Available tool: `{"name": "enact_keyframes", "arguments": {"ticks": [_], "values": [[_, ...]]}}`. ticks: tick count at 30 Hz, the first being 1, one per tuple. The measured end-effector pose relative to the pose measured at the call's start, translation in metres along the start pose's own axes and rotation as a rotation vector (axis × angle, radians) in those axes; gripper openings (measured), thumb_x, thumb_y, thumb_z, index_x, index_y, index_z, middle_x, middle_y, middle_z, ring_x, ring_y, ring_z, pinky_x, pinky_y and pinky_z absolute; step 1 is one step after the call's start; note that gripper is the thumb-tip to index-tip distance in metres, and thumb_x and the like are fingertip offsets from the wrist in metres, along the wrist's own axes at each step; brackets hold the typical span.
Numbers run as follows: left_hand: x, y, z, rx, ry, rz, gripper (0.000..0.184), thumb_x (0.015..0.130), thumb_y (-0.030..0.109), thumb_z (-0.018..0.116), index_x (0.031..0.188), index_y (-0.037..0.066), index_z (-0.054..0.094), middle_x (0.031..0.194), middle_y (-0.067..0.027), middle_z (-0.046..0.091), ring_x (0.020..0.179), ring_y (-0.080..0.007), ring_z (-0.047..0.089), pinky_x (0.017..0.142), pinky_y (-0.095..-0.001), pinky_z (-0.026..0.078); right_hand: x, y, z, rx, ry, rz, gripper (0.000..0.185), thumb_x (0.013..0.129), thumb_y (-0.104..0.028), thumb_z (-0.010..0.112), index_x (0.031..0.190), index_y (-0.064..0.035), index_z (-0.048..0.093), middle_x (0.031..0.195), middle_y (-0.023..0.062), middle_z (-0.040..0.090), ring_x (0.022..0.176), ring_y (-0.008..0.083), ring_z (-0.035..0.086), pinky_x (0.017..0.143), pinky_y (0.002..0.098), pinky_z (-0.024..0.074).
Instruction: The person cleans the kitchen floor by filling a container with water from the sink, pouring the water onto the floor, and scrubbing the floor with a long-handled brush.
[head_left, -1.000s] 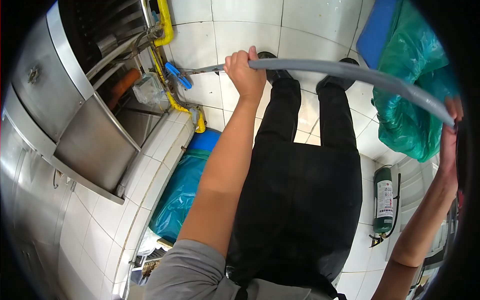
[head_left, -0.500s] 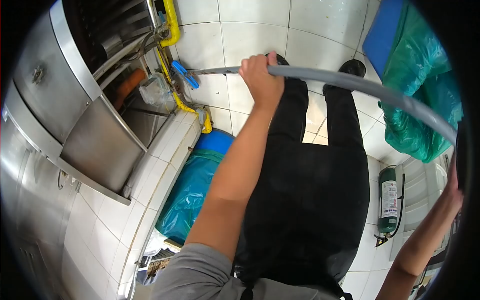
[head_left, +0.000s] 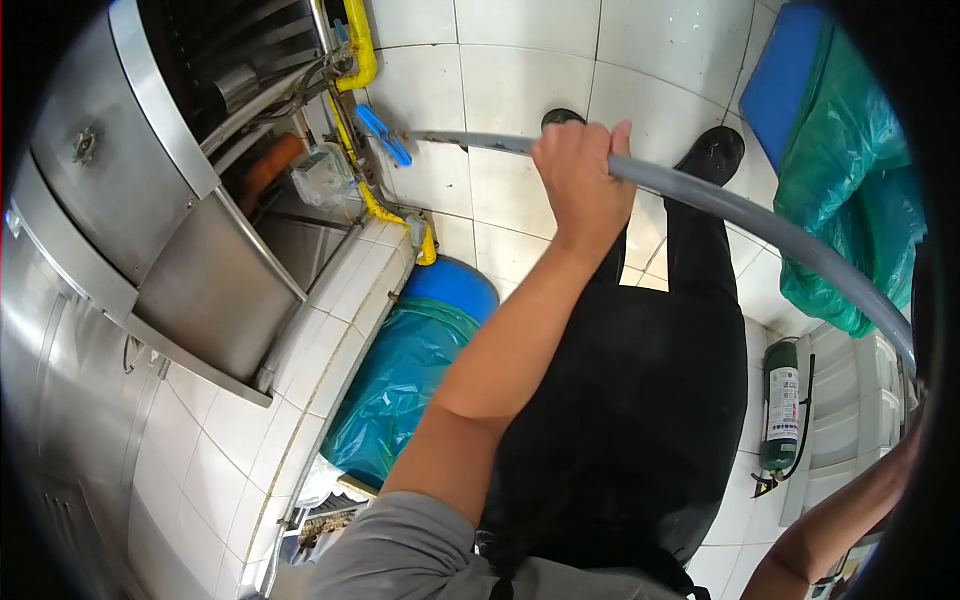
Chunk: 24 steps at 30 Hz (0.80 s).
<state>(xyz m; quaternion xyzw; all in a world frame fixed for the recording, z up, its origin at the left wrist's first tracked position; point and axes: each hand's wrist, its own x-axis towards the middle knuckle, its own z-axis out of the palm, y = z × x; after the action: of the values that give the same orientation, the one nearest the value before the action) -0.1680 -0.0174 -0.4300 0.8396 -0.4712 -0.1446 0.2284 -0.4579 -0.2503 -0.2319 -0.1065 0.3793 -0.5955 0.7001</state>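
Observation:
My left hand is closed around a long grey hose in front of my shoes. From my fist the hose curves right and down to the frame's right edge. Its thinner, stained part runs left, ending near a blue-handled object by the yellow pipe. At the right edge my right forearm shows, but the dark rim of the view hides the hand and whatever it may hold.
Steel kitchen equipment and a yellow pipe stand at the left. Below them is a blue bin with a teal bag. A green bag hangs at the upper right, above a green fire extinguisher.
My left hand has moved right along the hose, and more of its stained part shows to the left. My right hand has moved down and out of sight at the right edge.

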Motion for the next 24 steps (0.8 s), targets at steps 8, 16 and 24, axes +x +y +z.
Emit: {"name": "enact_keyframes", "arguments": {"ticks": [8, 16, 24], "values": [[0.002, -0.068, 0.016, 0.073, -0.009, -0.067, 0.032, 0.090, 0.019, 0.066, 0.066, 0.006, 0.051, 0.068, -0.0107, 0.052, 0.071, -0.0319, 0.048, 0.071, -0.0435, 0.035, 0.027, 0.040, -0.029, -0.286, -0.408, 0.438, 0.034, 0.082, -0.031, 0.063, 0.060, -0.0145, 0.042, 0.055, 0.0012, 0.041, 0.061, 0.0187, 0.043, 0.073, 0.0357, 0.0363], [0.025, -0.061, 0.017, 0.102, -0.113, 0.037, 0.022, 0.087, 0.018, 0.065, 0.069, 0.007, 0.057, 0.071, -0.0125, 0.056, 0.077, -0.0342, 0.051, 0.075, -0.0472, 0.038, -0.018, 0.001, -0.063, -0.219, -0.112, 0.314, 0.026, 0.075, -0.018, 0.062, 0.063, -0.0110, 0.039, 0.061, 0.0026, 0.031, 0.068, 0.0195, 0.037, 0.084, 0.0388, 0.0335], [-0.042, 0.053, -0.052, -0.096, -0.055, 0.050, 0.026, 0.084, 0.016, 0.070, 0.068, 0.007, 0.051, 0.070, -0.0097, 0.049, 0.073, -0.0318, 0.049, 0.069, -0.0442, 0.037, -0.085, -0.136, -0.007, -0.298, -0.161, 0.325, 0.033, 0.079, -0.012, 0.058, 0.062, -0.0169, 0.030, 0.058, -0.0003, 0.029, 0.065, 0.0134, 0.034, 0.077, 0.0314, 0.0291]]}}
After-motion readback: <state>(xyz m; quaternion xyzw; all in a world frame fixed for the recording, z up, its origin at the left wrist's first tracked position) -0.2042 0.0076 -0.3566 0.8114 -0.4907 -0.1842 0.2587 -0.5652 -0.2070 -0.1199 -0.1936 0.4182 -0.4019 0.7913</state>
